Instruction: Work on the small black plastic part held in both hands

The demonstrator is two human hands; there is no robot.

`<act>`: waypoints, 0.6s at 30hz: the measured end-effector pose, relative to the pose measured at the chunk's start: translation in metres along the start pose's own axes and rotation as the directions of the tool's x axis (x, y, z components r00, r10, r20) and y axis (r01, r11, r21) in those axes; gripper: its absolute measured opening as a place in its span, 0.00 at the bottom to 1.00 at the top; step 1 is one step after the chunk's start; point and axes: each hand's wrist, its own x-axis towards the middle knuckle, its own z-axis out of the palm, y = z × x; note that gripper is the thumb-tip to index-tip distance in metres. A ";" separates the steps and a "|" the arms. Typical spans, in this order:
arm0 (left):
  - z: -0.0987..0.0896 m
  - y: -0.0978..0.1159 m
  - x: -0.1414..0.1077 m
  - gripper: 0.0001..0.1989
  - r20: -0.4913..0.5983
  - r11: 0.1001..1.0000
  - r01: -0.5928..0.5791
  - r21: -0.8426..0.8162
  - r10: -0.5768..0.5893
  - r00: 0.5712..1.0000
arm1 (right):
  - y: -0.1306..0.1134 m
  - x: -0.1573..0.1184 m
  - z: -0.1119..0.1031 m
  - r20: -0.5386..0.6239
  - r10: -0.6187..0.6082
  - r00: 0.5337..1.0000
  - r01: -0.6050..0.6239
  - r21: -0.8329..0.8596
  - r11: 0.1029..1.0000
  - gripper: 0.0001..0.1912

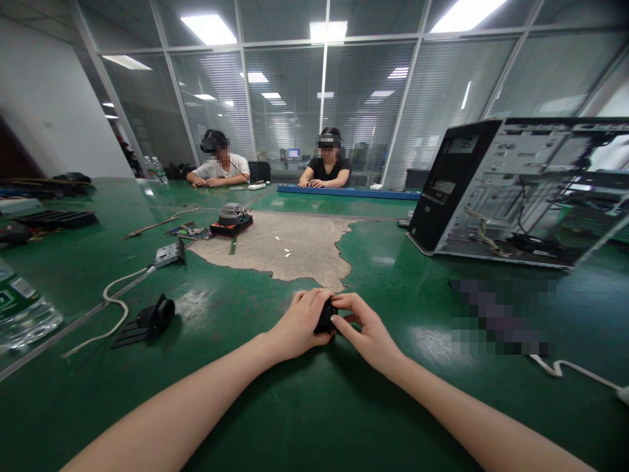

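A small black object (325,318) is held between both hands, just above the green table (275,419) near the middle of the view. My left hand (301,321) wraps round its left side, with fingers over the top and the thumb below. My right hand (362,328) pinches its right side between thumb and fingers. The hands cover most of the object, so its shape is hard to make out. Beyond the fingertips lies a bare, worn patch (304,246) of tabletop.
An open computer case (491,196) stands at the right. At the left are a black bracket-like part (156,316), a metal part with a white cable (170,253), a fan-like cooler (232,216) and a water bottle (24,311). Two people sit across the table.
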 end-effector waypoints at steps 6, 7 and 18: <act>0.000 0.000 0.001 0.28 0.003 1.000 0.011 -0.012 -0.011 1.000 | 0.000 0.001 0.001 0.069 0.120 0.990 -0.125 0.069 0.990 0.15; 0.001 0.000 0.001 0.28 0.005 1.000 0.012 -0.013 -0.012 1.000 | 0.000 0.001 0.001 0.082 0.134 0.988 -0.140 0.067 0.988 0.15; -0.001 0.000 0.000 0.27 0.001 1.000 0.001 -0.006 -0.001 1.000 | -0.001 0.001 0.000 0.013 0.019 1.000 -0.019 0.015 1.000 0.07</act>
